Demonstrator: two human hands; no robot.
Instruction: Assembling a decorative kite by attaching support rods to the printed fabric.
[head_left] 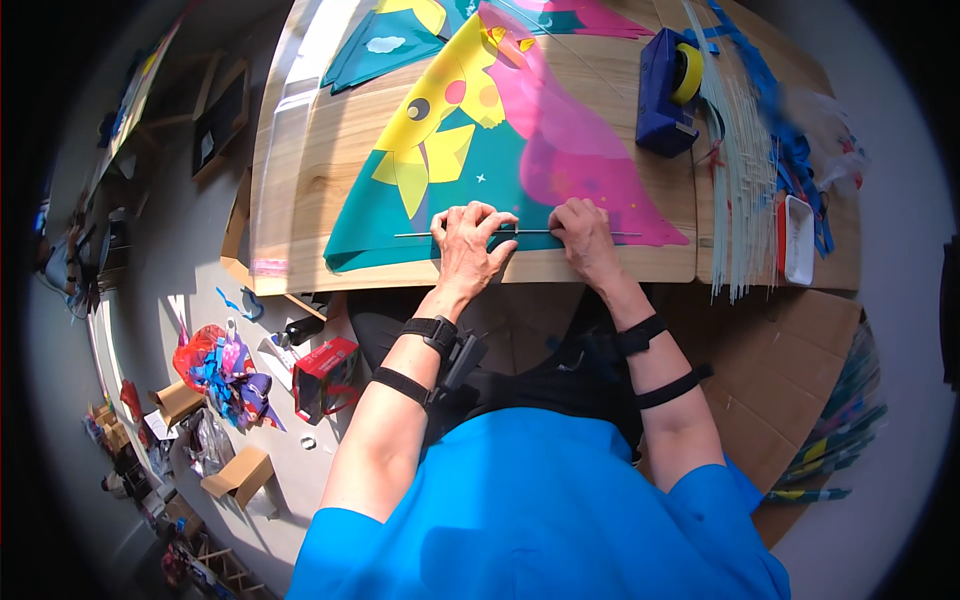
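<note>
A triangular kite sail [500, 160] of thin teal, pink and yellow fabric, printed with a cartoon figure, lies on the wooden table [300, 180] in front of me. Across its wide near end runs a thin grey rod [412, 235], roughly parallel to the table edge. My left hand [465, 248] is closed on the rod near its middle, with thumb and forefinger curved around a small piece on it that I cannot make out. To its right, my right hand [588, 240] pinches the rod over the pink part, fingertips pressed down by the fabric.
A blue tape dispenser [658, 100] with yellow tape stands at the right. Beyond it lie many pale thin rods [738, 190], blue straps [795, 160] and a red-and-white tray [798, 240]. More printed sails [385, 50] lie at the back. Bags and boxes [325, 380] litter the left floor.
</note>
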